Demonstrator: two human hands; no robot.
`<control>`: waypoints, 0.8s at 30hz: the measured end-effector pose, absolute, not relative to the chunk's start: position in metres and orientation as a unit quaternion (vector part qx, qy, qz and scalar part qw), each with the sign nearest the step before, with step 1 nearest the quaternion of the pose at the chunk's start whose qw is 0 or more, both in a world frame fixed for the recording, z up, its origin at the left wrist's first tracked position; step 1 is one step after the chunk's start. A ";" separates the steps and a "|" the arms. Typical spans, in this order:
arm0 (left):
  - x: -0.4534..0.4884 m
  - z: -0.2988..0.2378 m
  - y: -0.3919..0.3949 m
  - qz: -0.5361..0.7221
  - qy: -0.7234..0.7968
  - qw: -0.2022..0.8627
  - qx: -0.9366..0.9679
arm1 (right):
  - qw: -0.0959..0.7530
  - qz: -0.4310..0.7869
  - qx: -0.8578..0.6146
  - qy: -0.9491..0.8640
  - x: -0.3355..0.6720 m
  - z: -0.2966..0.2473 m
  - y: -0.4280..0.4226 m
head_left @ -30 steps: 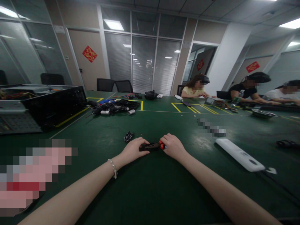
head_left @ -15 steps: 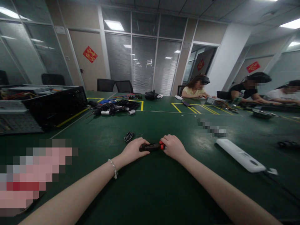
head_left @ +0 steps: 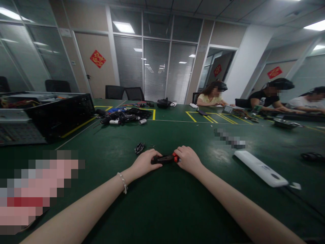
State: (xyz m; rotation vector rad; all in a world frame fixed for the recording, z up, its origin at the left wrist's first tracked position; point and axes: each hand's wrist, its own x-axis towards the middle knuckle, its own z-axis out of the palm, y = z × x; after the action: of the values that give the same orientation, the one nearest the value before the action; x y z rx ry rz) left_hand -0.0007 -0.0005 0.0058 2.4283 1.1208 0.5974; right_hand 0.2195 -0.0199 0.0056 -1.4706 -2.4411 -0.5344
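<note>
Both my hands rest on the green table (head_left: 162,203) around a small black tool with a red part (head_left: 166,158). My left hand (head_left: 143,163) grips the tool's black left end, fingers curled over it. My right hand (head_left: 187,158) closes on the red right end. The tool lies low on the table surface between the two hands. A bead bracelet sits on my left wrist. A small dark metal piece (head_left: 139,147) lies just beyond my left hand.
A black computer case (head_left: 50,113) stands at the left. Tools and parts (head_left: 122,117) lie piled at the far centre. A white power strip (head_left: 259,168) lies to the right. Three other people sit working at the far right of the table.
</note>
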 end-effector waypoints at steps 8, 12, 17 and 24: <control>-0.001 0.005 0.001 0.219 0.394 0.194 0.871 | 0.120 -0.184 -0.504 -0.835 0.219 0.007 -0.020; -0.001 0.004 0.001 0.221 0.392 0.189 0.873 | 0.113 -0.190 -0.503 -0.836 0.220 0.005 -0.020; -0.002 0.005 0.001 0.218 0.391 0.189 0.874 | 0.116 -0.192 -0.499 -0.837 0.221 0.004 -0.019; -0.001 0.005 0.001 0.214 0.395 0.192 0.872 | 0.115 -0.190 -0.497 -0.839 0.221 0.005 -0.019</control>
State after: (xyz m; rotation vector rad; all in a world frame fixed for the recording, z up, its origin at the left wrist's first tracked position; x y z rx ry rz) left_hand -0.0007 0.0011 0.0048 2.4486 1.1094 0.6014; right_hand 0.2206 -0.0192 0.0054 -1.4568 -2.4581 -0.5568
